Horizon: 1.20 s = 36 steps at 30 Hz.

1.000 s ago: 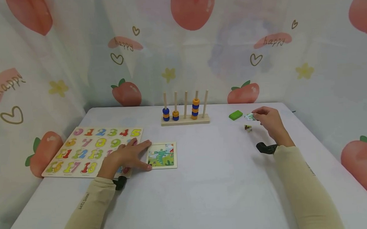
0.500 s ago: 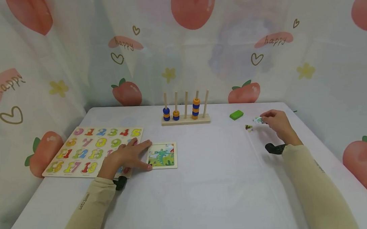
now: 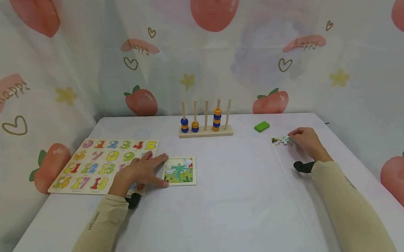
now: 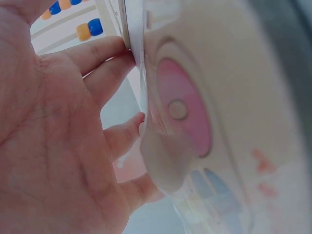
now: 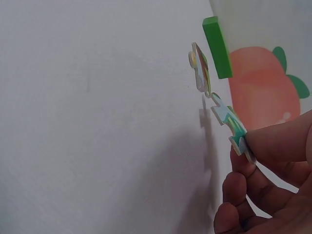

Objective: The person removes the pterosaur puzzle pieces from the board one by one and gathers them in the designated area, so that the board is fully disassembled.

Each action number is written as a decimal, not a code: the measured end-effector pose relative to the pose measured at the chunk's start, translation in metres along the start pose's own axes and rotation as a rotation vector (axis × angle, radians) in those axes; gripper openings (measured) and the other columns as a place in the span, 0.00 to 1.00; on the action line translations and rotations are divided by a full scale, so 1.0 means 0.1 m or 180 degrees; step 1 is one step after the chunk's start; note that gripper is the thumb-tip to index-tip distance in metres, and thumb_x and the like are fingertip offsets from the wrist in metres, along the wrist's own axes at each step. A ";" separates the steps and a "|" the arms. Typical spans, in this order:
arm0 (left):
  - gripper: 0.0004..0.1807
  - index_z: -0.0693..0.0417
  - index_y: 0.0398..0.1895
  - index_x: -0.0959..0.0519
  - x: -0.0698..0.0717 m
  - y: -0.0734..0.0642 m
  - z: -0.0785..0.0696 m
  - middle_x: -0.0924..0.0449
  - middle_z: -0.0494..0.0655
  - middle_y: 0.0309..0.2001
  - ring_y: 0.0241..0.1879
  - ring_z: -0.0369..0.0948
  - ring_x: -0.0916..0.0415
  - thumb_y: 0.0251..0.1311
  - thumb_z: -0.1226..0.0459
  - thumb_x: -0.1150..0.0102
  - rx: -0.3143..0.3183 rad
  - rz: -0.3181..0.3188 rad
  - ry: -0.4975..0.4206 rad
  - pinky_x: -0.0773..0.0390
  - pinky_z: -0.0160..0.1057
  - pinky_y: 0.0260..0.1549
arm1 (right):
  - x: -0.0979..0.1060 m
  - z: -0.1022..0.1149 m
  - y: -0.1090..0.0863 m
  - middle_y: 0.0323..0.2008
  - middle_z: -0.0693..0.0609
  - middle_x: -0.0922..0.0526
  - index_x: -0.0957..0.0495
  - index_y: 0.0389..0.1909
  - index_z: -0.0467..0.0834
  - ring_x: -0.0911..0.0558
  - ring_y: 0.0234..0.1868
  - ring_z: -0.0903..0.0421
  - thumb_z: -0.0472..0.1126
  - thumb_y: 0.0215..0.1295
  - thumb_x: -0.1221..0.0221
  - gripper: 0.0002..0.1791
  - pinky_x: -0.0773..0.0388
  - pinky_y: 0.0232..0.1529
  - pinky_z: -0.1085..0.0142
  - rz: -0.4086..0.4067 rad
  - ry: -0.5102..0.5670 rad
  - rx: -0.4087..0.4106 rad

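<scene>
My left hand [image 3: 137, 174] lies spread over the right side of the number puzzle board [image 3: 101, 159]. Its thumb and a fingertip rest at the left edge of a small framed dinosaur picture puzzle [image 3: 179, 171]. From the left wrist view, the fingers look extended, beside a pink knobbed piece [image 4: 183, 102] of the board. On the far right, my right hand [image 3: 307, 141] pinches a white and green jigsaw piece [image 5: 225, 117] between thumb and finger, raised over its shadow on the table. Just left of it is a second jigsaw piece [image 5: 199, 68] with brown and yellow on it.
A green block [image 3: 262, 127] lies beyond the jigsaw pieces. At the back middle stands a wooden peg counter [image 3: 205, 132] with blue and orange beads on some pegs. A fruit-patterned curtain [image 3: 186, 48] hangs behind the white table [image 3: 231, 210].
My right hand first moved right with the jigsaw piece, then lowered it toward the table, close to the second piece. The left hand has stayed in place at the framed puzzle.
</scene>
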State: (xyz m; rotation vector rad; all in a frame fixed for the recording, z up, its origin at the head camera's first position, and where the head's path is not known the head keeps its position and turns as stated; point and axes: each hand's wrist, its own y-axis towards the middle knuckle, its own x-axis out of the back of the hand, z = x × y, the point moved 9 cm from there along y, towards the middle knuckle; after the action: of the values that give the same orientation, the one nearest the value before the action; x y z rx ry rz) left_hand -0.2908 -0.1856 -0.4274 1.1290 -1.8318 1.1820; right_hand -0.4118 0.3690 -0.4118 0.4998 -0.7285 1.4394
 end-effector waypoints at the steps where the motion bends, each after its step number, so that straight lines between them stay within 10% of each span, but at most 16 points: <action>1: 0.59 0.36 0.87 0.41 0.00 0.00 0.00 0.56 0.69 0.84 0.75 0.83 0.57 0.53 0.39 0.21 0.0002 0.0000 -0.0002 0.45 0.87 0.61 | 0.00 0.00 -0.01 0.57 0.31 0.25 0.24 0.61 0.27 0.29 0.53 0.40 0.40 0.80 0.50 0.21 0.28 0.47 0.56 0.0007 -0.0011 0.0009; 36: 0.58 0.36 0.86 0.41 0.01 -0.02 -0.02 0.56 0.68 0.84 0.75 0.82 0.56 0.54 0.39 0.21 0.0010 0.0013 -0.0027 0.43 0.87 0.61 | -0.01 -0.04 0.10 0.50 0.32 0.21 0.22 0.58 0.25 0.27 0.47 0.41 0.37 0.80 0.49 0.19 0.27 0.42 0.58 -0.0046 -0.0227 0.0151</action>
State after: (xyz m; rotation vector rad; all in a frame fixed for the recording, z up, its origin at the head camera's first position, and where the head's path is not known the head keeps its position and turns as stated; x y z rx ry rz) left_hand -0.2895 -0.1846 -0.4252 1.1341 -1.8401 1.1845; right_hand -0.4209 0.3723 -0.4167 0.5943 -0.7474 1.4340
